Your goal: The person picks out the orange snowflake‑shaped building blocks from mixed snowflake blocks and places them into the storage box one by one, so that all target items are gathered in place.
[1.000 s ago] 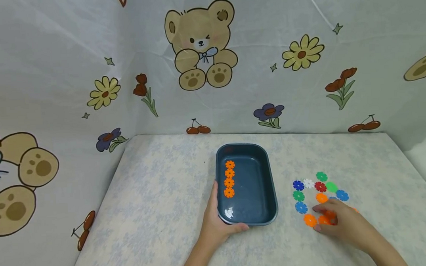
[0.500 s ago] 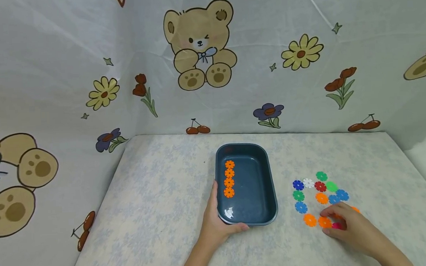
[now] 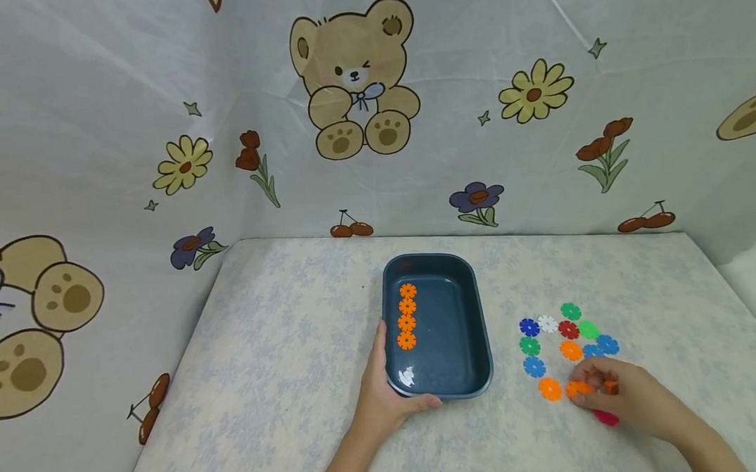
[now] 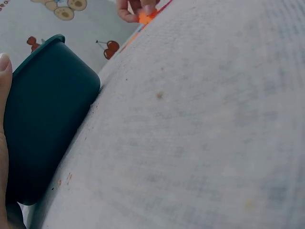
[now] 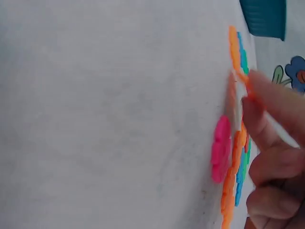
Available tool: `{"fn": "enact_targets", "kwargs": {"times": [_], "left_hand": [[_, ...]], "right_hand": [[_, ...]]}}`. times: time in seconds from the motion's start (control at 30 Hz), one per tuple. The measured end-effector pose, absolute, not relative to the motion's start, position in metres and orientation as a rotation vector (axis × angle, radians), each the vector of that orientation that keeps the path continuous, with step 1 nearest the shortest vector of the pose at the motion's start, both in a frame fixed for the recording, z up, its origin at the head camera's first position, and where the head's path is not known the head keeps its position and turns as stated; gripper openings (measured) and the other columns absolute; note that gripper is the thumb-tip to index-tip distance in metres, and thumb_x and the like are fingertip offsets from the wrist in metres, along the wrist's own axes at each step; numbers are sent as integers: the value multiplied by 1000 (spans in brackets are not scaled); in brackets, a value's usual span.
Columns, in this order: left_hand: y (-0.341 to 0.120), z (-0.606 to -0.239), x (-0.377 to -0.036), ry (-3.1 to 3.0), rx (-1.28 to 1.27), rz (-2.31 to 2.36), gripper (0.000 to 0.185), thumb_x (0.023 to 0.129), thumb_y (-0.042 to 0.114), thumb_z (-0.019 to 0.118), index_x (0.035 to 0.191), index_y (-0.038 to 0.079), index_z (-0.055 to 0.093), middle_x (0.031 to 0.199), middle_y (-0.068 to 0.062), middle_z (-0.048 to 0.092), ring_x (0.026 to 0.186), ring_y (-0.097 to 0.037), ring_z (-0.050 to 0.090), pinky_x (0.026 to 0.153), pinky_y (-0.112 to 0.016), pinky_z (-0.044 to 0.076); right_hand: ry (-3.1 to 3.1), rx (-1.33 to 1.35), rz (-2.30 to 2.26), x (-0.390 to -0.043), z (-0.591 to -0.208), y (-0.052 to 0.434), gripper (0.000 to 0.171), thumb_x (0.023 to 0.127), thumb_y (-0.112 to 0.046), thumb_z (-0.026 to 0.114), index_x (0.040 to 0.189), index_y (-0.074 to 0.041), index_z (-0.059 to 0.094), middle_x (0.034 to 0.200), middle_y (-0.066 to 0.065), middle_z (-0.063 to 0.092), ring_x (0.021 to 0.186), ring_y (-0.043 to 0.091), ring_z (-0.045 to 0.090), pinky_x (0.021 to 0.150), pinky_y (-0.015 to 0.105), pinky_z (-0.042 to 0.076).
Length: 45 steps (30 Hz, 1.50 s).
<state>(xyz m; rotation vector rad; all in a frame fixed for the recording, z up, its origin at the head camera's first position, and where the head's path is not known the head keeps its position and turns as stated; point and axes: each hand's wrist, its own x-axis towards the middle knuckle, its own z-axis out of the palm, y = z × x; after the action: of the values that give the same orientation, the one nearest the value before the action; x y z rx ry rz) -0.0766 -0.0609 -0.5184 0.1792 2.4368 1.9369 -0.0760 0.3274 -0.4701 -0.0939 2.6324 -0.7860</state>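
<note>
Four orange discs (image 3: 407,316) already lay in a line inside the tray (image 3: 476,316), along its 9 o'clock wall, while a dozen or so mixed-colour discs, several of them orange, were left loose on the table (image 3: 282,353) out at the tray's 3 to 4 o'clock. Nearest the camera, the left hand (image 3: 385,397) gripped the tray's near left corner, thumb curled over the rim and fingers wrapped outside. The right hand (image 3: 632,394) sat at the near edge of the loose cluster, fingers bent and apparently pinching an orange disc (image 3: 579,388), though blur left the grip uncertain. A pink disc (image 3: 608,417) lay just at 6 o'clock of those fingers. Farther off, green, blue, red and white discs (image 3: 548,323) waited untouched.
</note>
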Motion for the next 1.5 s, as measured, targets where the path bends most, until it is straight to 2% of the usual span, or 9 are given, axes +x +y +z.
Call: {"fn": "enact_targets", "kwargs": {"times": [0.2, 0.37, 0.53, 0.67, 0.77, 0.87, 0.97, 1.13, 1.5], "left_hand": [[-61, -519, -78, 2439, 201, 1947, 139, 58, 36, 97, 161, 31, 2, 167, 9, 13, 152, -22, 23, 117, -59, 30], [-61, -519, -78, 2428, 208, 1955, 139, 59, 34, 97, 161, 30, 2, 167, 8, 13, 152, -22, 24, 117, -59, 30], [-61, -518, -77, 2422, 197, 1961, 139, 59, 35, 97, 161, 32, 2, 167, 9, 13, 152, -23, 23, 118, -59, 29], [-61, -518, -77, 2409, 200, 1970, 139, 59, 36, 97, 160, 34, 1, 167, 7, 13, 152, -23, 23, 118, -59, 29], [-61, -518, -77, 2404, 206, 1967, 139, 60, 37, 96, 161, 31, 1, 168, 6, 13, 152, -23, 24, 117, -59, 30], [-61, -518, -77, 2411, 214, 1956, 138, 61, 36, 96, 161, 28, 1, 168, 5, 13, 152, -22, 24, 117, -58, 30], [-61, -518, -77, 2420, 220, 1944, 137, 62, 37, 95, 161, 27, 1, 168, 5, 13, 152, -22, 24, 117, -56, 31], [-62, -518, -77, 2423, 228, 1945, 135, 62, 44, 93, 161, 29, 2, 168, 2, 15, 151, -23, 26, 117, -55, 31], [-63, -517, -77, 2444, 219, 1923, 135, 62, 51, 91, 161, 26, 2, 167, 4, 14, 151, -23, 25, 116, -53, 34]], "right_hand": [[2463, 27, -1140, -90, -461, 319, 44, 86, -36, 77, 120, -9, 68, 98, 5, 69, 75, 11, 58, 58, 23, 51], [2452, 61, -1303, -107, -448, 295, 45, 87, -37, 75, 123, -11, 68, 98, 7, 70, 49, 16, 40, 42, 27, 36], [2403, -55, -1383, -126, -432, 262, 41, 89, -37, 73, 122, -13, 69, 109, 8, 70, 61, 22, 51, 44, 29, 36], [2363, -193, -1402, -140, -426, 230, 36, 88, -35, 74, 117, -14, 73, 103, 7, 72, 63, 26, 53, 46, 26, 36], [2324, -332, -1404, -148, -425, 204, 32, 88, -33, 76, 113, -14, 75, 94, 6, 74, 71, 27, 65, 58, 22, 51], [2268, -462, -1409, -153, -427, 181, 28, 88, -29, 76, 110, -12, 76, 91, 5, 75, 83, 31, 70, 72, 28, 60], [2226, -549, -1395, -157, -432, 162, 25, 88, -24, 76, 109, -10, 76, 92, 5, 76, 84, 26, 71, 74, 32, 61], [2249, -638, -1287, -158, -441, 136, 20, 86, -23, 78, 104, -14, 78, 84, -1, 75, 73, 12, 64, 64, 22, 55], [2396, -798, -1032, -153, -469, 105, 13, 83, -16, 80, 96, -14, 79, 75, -9, 70, 67, 4, 59, 62, 20, 51]]}}
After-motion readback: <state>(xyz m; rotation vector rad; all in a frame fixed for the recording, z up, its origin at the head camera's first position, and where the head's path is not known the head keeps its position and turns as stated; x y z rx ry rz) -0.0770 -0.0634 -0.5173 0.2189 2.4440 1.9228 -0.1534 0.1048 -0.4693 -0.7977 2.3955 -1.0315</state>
